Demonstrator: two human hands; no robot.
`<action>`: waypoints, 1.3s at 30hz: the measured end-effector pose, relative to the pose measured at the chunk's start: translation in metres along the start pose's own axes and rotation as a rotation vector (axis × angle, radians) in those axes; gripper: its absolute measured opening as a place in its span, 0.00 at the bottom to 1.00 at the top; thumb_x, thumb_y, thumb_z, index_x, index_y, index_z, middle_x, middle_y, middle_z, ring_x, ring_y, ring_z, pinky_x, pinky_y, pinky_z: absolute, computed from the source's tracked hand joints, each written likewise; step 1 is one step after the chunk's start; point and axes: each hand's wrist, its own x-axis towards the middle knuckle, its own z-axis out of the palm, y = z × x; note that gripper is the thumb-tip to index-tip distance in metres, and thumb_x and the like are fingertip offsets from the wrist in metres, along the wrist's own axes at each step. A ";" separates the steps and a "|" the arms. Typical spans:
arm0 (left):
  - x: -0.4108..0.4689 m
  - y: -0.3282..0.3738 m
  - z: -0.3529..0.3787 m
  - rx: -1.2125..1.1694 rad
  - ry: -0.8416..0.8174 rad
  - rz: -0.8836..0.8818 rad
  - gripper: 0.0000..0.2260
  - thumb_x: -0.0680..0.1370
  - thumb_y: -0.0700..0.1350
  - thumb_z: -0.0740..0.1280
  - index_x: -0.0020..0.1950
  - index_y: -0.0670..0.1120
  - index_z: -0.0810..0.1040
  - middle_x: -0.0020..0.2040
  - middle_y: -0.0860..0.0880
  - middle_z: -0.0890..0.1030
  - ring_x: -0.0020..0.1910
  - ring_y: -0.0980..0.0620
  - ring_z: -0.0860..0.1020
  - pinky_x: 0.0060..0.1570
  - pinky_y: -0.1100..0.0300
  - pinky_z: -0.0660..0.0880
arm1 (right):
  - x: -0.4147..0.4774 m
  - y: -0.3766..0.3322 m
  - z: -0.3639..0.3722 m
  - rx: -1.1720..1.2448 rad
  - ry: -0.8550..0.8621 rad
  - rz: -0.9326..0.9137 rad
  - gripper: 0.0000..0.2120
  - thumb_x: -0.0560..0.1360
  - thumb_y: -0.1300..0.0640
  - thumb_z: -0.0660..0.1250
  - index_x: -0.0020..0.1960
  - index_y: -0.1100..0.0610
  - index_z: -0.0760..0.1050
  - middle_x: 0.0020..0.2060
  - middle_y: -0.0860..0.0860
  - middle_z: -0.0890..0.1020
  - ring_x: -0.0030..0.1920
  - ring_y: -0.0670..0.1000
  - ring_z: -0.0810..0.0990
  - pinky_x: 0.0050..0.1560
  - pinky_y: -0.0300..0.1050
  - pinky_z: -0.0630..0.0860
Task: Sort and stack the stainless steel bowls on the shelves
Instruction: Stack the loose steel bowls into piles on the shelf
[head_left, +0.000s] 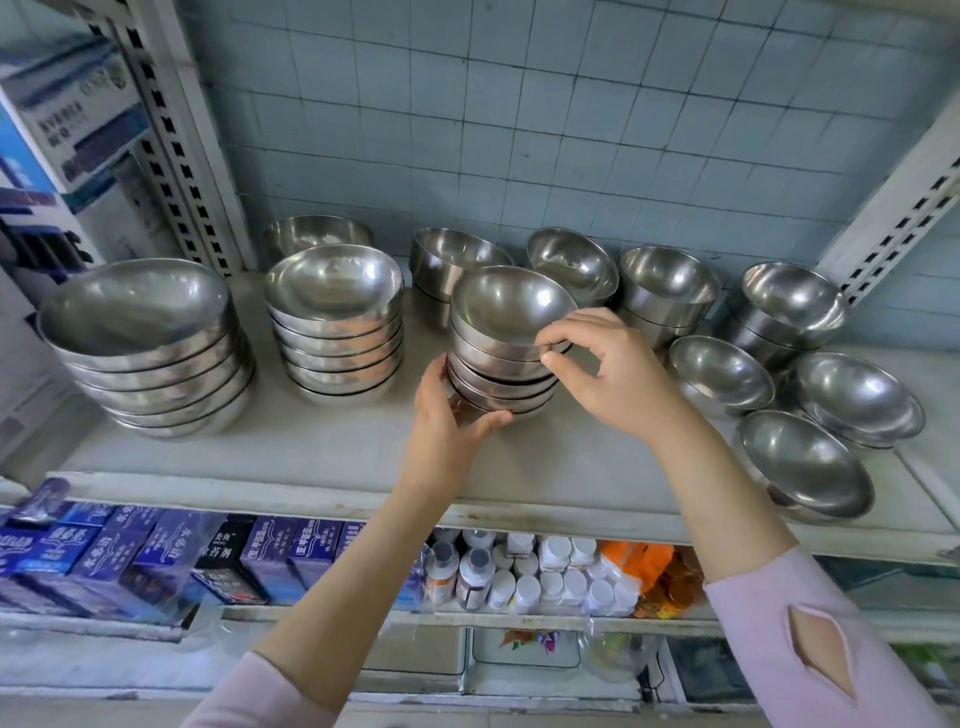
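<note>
I see three stacks along the shelf (322, 452): the leftmost stack (145, 343) far left, the second stack (335, 322) beside it, the middle stack (506, 348) right of that. Short stacks (667, 286) stand behind by the wall (519, 130), loose bowls (805, 462) near right; boxes (156, 545) and bottles (524, 587) sit below.

The stack of bowls (506, 358) I hold is shiny metal, smooth like a mirror, with bright spots of light on it. The other bowls (335, 291) beside it are the same shiny metal. The shelf (332, 457) under them is pale and dull, not shiny at all, and looks a bit rough. The wall tiles (519, 130) behind are smooth with a soft shine. My sleeve (753, 623) is soft pink cloth. Lower down, the blue boxes (171, 540) look like glossy card, and the small bottles (553, 553) are white plastic with smooth caps.
</note>
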 end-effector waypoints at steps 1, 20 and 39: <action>0.000 -0.002 0.000 -0.008 0.033 0.001 0.40 0.69 0.47 0.78 0.75 0.46 0.60 0.70 0.46 0.68 0.62 0.48 0.76 0.66 0.50 0.72 | 0.005 -0.001 0.002 0.002 -0.025 0.008 0.05 0.76 0.63 0.68 0.49 0.56 0.82 0.45 0.40 0.79 0.57 0.49 0.75 0.60 0.29 0.66; 0.001 0.001 -0.010 -0.021 0.181 -0.014 0.43 0.69 0.46 0.78 0.77 0.41 0.57 0.71 0.41 0.65 0.72 0.45 0.64 0.73 0.49 0.62 | 0.008 -0.007 0.043 0.442 -0.013 0.472 0.43 0.63 0.48 0.79 0.71 0.36 0.60 0.69 0.40 0.72 0.72 0.45 0.71 0.72 0.48 0.69; -0.004 0.005 -0.012 -0.040 0.155 -0.107 0.46 0.65 0.59 0.76 0.77 0.50 0.57 0.71 0.47 0.71 0.69 0.49 0.71 0.68 0.48 0.70 | 0.000 0.003 0.049 0.563 0.169 0.480 0.40 0.67 0.53 0.80 0.74 0.47 0.64 0.68 0.43 0.74 0.67 0.43 0.74 0.57 0.36 0.74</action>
